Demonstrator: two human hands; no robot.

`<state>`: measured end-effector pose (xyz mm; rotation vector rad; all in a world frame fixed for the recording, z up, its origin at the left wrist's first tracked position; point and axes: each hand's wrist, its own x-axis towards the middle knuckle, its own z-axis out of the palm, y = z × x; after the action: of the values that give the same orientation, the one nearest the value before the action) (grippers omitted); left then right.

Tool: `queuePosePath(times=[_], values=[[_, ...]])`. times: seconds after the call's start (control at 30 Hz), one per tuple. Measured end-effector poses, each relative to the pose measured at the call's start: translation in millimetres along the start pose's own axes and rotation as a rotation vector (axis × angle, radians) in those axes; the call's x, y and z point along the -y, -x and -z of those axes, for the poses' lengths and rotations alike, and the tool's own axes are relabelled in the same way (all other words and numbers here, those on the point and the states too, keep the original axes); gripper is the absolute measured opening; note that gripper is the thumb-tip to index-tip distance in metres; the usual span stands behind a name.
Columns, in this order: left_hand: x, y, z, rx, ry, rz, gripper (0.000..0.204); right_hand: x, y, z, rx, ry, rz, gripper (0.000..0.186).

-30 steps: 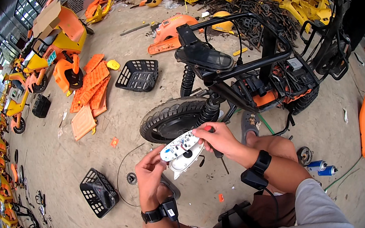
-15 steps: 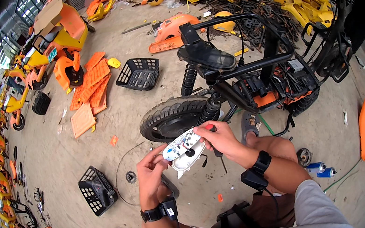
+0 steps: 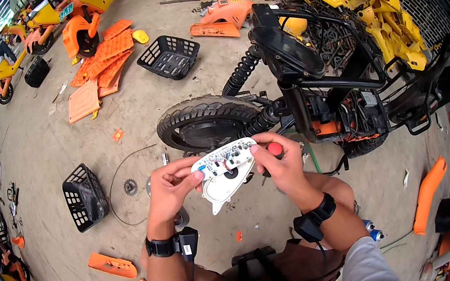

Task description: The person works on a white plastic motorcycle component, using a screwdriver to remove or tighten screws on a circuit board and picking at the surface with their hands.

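A white circuit board (image 3: pixel 220 161) with small parts and thin wires is held level between my two hands. My left hand (image 3: pixel 171 188) pinches its left end between thumb and fingers. The right end is gripped by my right hand (image 3: pixel 282 168), which also keeps a red-handled screwdriver (image 3: pixel 276 149) tucked in the palm. Just below the board, a white plastic housing (image 3: pixel 222 192) shows its hollow inside with a dark round spot. Whether the housing is gripped too or hangs by the wires I cannot tell.
Ahead stands a stripped black scooter frame (image 3: pixel 310 84) with its rear wheel (image 3: pixel 205 123) close to my hands. Black crates (image 3: pixel 85 196) lie left and farther ahead. Orange panels (image 3: pixel 103 63), a sprocket (image 3: pixel 130 186) and spray cans (image 3: pixel 373 230) lie around on the concrete floor.
My view has shifted. The board has turned more level and its face shows more fully. My left fingers have closed further over its left end, and the screwdriver handle now points up toward me.
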<state>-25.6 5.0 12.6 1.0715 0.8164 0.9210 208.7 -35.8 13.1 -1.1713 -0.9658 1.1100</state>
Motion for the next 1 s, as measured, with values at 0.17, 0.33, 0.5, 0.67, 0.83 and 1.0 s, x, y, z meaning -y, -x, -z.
queuePosePath(times=[0.17,0.33,0.5,0.67,0.83,1.0], values=[[0.7,0.8,3.2,0.039,0.036,0.031,0.030,6.5,-2.1,-0.2,-0.004,-0.044,-0.070,0.019],[4.0,-0.4,-2.0,0.027,0.060,0.047,0.032,6.9,-3.8,1.5,-0.028,-0.038,-0.078,0.019],[5.5,0.5,-4.1,0.014,0.093,0.029,0.032,12.5,-6.5,6.0,0.011,-0.073,-0.093,0.020],[4.9,1.4,-8.0,0.017,0.108,0.031,0.033,16.7,-4.4,6.2,-0.014,-0.090,-0.123,0.020],[1.0,4.7,-9.1,0.005,0.130,0.029,0.033,13.4,-5.5,3.9,-0.020,-0.071,-0.119,0.021],[2.0,5.5,-5.9,0.013,0.096,0.006,0.031,11.1,-5.4,4.3,0.000,-0.076,-0.117,0.021]])
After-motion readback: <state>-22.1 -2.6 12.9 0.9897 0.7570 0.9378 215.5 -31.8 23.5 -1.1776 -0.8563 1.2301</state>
